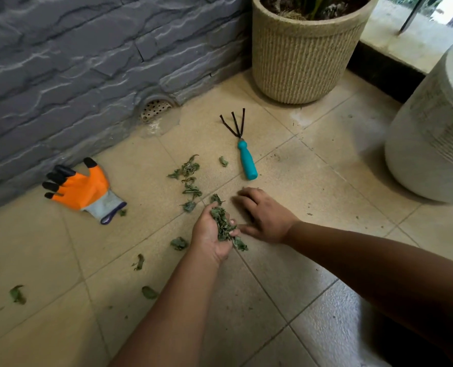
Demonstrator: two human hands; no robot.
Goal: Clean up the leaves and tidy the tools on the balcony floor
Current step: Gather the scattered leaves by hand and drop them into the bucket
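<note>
My left hand is cupped palm up just above the tiled floor and holds a bunch of dry green leaves. My right hand lies beside it, palm down, fingers spread on the tile and holding nothing. More loose leaves are scattered on the floor ahead of my hands, and others lie at the lower left. A small hand rake with a teal handle and three dark prongs lies beyond my right hand. An orange and grey garden glove lies by the wall at left.
A grey stone-pattern wall runs along the back left, with a perforated drain cover at its foot. A ribbed beige plant pot stands at the back, a pale pot at the right. A raised ledge lies behind them.
</note>
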